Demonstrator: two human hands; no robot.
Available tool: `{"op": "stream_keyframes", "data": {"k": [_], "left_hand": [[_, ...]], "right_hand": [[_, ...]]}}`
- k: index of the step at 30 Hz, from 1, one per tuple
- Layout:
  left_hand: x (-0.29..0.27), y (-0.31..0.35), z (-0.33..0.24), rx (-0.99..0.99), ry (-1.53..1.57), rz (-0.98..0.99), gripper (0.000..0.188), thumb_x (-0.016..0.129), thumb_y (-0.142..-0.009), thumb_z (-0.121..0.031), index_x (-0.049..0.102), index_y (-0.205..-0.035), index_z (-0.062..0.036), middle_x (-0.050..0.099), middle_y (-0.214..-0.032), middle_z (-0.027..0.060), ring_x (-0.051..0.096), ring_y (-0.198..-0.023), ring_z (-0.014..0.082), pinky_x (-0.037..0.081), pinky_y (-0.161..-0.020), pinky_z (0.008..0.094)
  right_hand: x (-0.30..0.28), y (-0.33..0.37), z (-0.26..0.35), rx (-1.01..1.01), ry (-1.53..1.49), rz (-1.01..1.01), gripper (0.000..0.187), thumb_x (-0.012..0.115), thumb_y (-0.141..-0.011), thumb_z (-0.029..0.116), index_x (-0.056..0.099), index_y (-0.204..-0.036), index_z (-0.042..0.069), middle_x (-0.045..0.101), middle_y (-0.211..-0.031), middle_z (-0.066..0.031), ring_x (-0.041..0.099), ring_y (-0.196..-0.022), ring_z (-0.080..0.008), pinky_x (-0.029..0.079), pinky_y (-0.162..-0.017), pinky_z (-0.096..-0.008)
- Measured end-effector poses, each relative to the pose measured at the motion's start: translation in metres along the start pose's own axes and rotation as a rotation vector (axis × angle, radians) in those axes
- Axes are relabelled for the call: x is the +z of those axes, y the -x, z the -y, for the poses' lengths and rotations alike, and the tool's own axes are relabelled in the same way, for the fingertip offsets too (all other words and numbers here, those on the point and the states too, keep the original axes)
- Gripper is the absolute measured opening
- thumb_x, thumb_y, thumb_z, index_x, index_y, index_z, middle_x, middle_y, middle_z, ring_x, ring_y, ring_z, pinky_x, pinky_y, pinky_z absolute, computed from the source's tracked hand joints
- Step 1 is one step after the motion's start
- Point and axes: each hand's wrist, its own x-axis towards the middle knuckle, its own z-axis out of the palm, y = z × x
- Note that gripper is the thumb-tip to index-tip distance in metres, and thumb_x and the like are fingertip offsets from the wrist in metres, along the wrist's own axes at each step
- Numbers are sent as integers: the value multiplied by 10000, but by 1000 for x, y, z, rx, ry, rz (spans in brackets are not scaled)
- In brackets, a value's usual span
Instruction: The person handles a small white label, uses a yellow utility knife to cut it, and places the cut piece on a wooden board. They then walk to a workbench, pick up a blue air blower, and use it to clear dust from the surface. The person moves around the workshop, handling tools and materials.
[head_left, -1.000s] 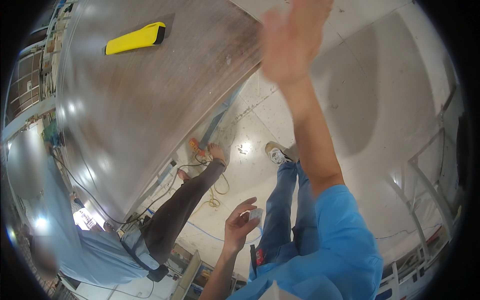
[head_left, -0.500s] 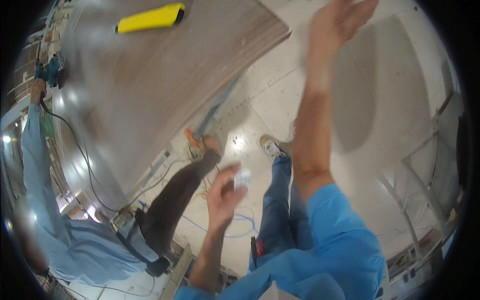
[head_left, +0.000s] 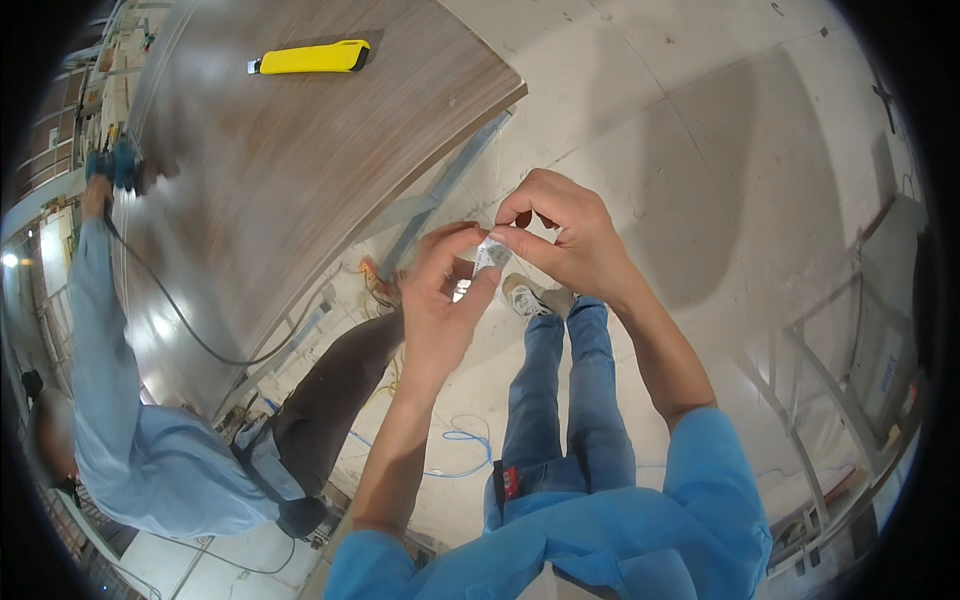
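One co-worker (head_left: 180,465) on the far left, well apart from the left hand (head_left: 440,300), with one sleeved arm stretched out and one hand (head_left: 97,197) on one teal power tool (head_left: 115,165). One dark cable (head_left: 190,332) loops down from it, so that's left of both hands too. On that person's hip, nearer the left hand but lower, sits one black pouch-looking thing (head_left: 300,518); can't tell if it's really a container or what's in it. Next up, one big wood-look panel (head_left: 290,190), beyond the left hand and off to its left, with one yellow box cutter (head_left: 315,57) lying flat on it, blade end pointing left. One orange thing (head_left: 370,268) is on the floor just left of the left hand, too hidden to make out.

Now the two hands. Left one's got its thumb and fingers closed around one small whitish piece (head_left: 491,256), kinda label-like, and the right hand (head_left: 570,230) is pinching its top end, thumb against fingertip. So the piece is right between them, both touching it.

Below the hands: one blue cord (head_left: 465,437) coiled on the floor, one light shoe (head_left: 525,297) and two jeans legs (head_left: 530,390). Well right of the right hand, grey metal framing (head_left: 815,420), count unclear.
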Motion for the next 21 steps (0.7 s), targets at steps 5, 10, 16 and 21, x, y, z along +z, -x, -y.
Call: {"op": "stream_keyframes", "data": {"k": [5,10,16,21], "left_hand": [[-14,-41,-11,-10,25,-144,430,681,-857,80,589,-1263,-28,593,-1218,77,604,-893,106,499,-757,234],[-13,-58,-19,-96,155,-230,305,684,-888,61,587,-1164,-27,612,-1129,75,602,-907,98,492,-757,227],[-17,-52,-19,-42,146,-205,303,699,-868,66,619,-1145,-26,618,-971,31,576,-826,80,472,-734,217],[-14,-53,-9,-143,205,-231,255,683,-901,15,647,-1150,-28,604,-902,-10,532,-806,64,417,-692,198]], "right_hand": [[-4,-45,-11,77,-76,-128,141,738,-875,138,637,-916,49,624,-856,-36,544,-704,-145,436,-625,-286],[-5,-68,-23,-20,-125,-133,148,735,-879,105,649,-978,36,586,-871,3,484,-707,-87,393,-619,-237],[9,-75,-21,-76,-114,-20,273,782,-842,155,675,-1081,80,598,-900,5,461,-710,-81,375,-628,-225],[-3,-72,-25,-7,-207,-30,218,784,-832,119,697,-1028,87,611,-895,11,463,-710,-72,369,-629,-223]]}}
